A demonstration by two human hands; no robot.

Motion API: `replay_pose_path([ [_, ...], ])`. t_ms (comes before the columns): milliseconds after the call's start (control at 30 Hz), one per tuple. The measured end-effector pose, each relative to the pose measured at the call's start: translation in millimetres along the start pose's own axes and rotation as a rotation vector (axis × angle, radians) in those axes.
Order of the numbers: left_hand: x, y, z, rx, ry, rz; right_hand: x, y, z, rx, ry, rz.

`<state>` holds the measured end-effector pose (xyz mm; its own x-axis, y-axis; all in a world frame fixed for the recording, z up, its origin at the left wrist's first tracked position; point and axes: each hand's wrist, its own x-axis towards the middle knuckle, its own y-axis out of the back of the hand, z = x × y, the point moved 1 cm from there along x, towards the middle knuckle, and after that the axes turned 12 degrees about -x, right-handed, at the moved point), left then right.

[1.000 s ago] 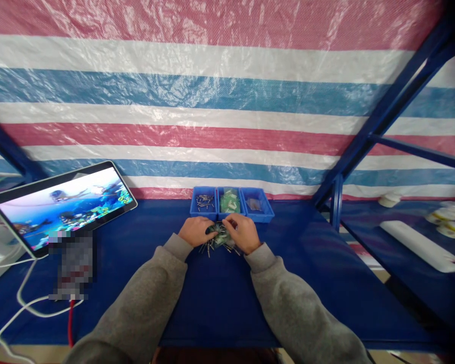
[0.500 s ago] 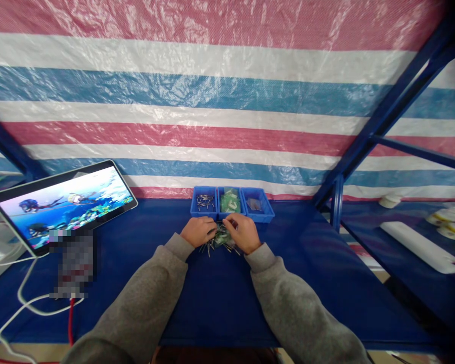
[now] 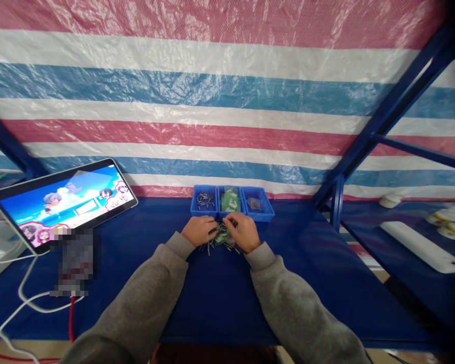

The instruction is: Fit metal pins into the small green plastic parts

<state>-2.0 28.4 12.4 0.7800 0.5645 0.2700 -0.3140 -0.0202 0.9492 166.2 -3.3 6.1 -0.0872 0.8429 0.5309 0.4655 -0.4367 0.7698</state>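
Observation:
A mixed pile of screws and small green packets (image 3: 222, 236) lies on the blue table (image 3: 212, 293). My left hand (image 3: 200, 231) is at the pile's left side, fingers curled and closed over its edge. From the right, my right hand (image 3: 243, 232) reaches in with thumb and fingers pinched together; what they grip is too small to name. Just behind the hands stand three blue bins side by side: the left bin (image 3: 193, 207) has screws, the middle bin (image 3: 232, 215) green packets, and the right bin (image 3: 267, 215) a few clear packets.
On the left a lit tablet (image 3: 68, 202) leans by a pixelated object (image 3: 76, 263), with white and red cables (image 3: 71, 318) in front. A blue metal frame (image 3: 337, 197) rises at right, near a long white object (image 3: 420, 246) and white rolls (image 3: 453, 222).
The picture on the tablet screen is different. My hands have barely moved and stay over the pile.

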Motion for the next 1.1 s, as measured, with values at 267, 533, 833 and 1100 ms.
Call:
replay_pose_path([
  [267,0.0,-1.6,1.2,0.022,-0.044,0.036,-0.6,-1.1,1.3,0.008,0.01,0.0],
  [533,-0.6,7.5,0.7,0.014,-0.099,0.156,-0.1,1.2,-0.2,0.004,0.003,-0.003],
  [833,-2.8,15.5,5.0,-0.159,-0.085,0.485,1.2,6.0,-0.3,0.094,-0.079,0.09],
  [1100,-5.1,15.9,12.9,-0.539,0.144,0.759,3.3,4.6,-1.7,0.415,-0.033,0.042],
])
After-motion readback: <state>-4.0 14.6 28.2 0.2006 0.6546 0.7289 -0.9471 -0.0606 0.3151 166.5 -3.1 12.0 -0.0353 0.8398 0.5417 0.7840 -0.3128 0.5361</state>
